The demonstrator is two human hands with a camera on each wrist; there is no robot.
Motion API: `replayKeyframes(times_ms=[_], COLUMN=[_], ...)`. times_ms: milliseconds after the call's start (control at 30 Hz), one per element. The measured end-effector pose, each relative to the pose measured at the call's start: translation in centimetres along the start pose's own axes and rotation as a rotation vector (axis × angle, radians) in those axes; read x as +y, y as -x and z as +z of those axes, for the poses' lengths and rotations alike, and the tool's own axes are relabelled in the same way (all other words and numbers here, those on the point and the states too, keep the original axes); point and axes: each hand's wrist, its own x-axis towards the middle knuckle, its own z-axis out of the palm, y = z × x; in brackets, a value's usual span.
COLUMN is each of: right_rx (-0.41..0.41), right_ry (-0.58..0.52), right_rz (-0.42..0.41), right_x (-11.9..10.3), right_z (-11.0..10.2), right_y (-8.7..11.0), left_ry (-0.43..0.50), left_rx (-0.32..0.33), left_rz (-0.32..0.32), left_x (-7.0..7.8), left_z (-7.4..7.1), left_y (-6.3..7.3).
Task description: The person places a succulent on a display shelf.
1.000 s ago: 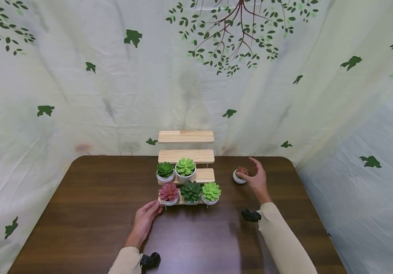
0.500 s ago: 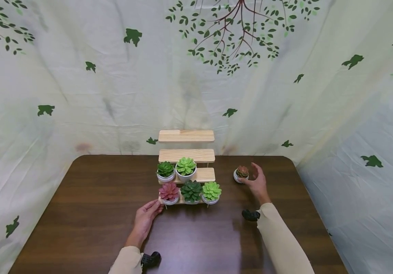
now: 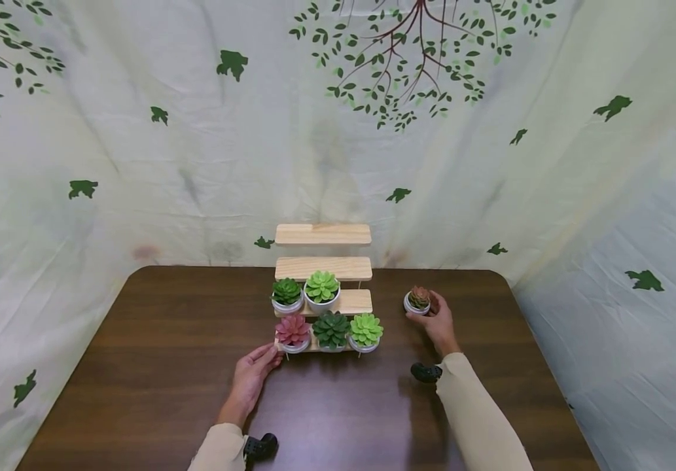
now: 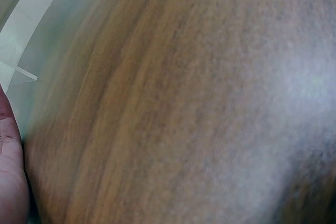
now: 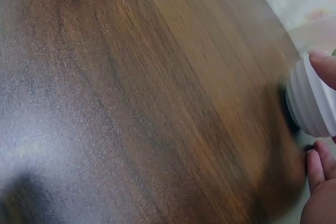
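At the right of the head view, my right hand (image 3: 439, 322) holds a small white pot with a reddish-brown succulent (image 3: 418, 298), its thumb on the near side and its fingers around the right. The right wrist view shows the thumb against the ridged white pot (image 5: 310, 100). My left hand (image 3: 250, 374) pinches the left end of the lowest board of a tiered wooden plant stand (image 3: 352, 301). On that board sit a pink succulent (image 3: 293, 330), a dark green one (image 3: 331, 329) and a light green one (image 3: 365, 329). In the left wrist view, only part of the left hand (image 4: 11, 171) shows.
The stand's second tier bears a green succulent (image 3: 286, 292) and a light green one (image 3: 322, 287); bare wood shows to their right. Two bare boards, the third (image 3: 322, 268) and the top one (image 3: 322, 234), rise behind. A leaf-print cloth (image 3: 196, 163) hangs behind the brown table (image 3: 167, 340).
My right hand has come down from above the reddish-brown succulent and closed around its pot from the right. The left hand stays at the stand's lowest board.
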Motion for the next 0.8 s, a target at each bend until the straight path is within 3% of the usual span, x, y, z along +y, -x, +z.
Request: replayKeyframes(times_ms=[800], right_rx=[0.058], right_ry=[0.063], right_rz=[-0.003], right_x=[0.64], right_z=[0.36], right_y=[-0.19], left_ry=[-0.007], left_rx=[-0.003], left_rz=[0.019], left_x=[-0.33], left_z=[-0.16], left_y=[-0.09])
